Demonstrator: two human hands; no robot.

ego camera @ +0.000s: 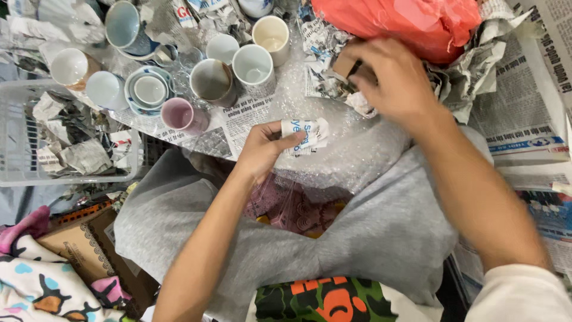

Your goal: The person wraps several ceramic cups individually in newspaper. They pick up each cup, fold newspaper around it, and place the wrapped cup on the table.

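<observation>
My left hand (262, 149) pinches a small object wrapped in newspaper (307, 132), holding it just above a sheet of bubble wrap (351, 149). Farther up and to the right, my right hand (396, 80) reaches into crumpled newspaper (325, 77) and closes on a brown cardboard-coloured piece (345, 64), right below a red plastic bag (411, 24). Several ceramic cups stand beyond my left hand, among them a grey-lined mug (211, 80), a white mug (253, 65) and a small pink cup (179, 114).
A white plastic basket (18, 128) with crumpled paper sits at the left. Stacked saucers (149, 89) and more cups crowd the upper left. Newspaper sheets (524, 101) cover the right side. A cardboard box (83, 247) and patterned cloth (42, 286) lie at the lower left.
</observation>
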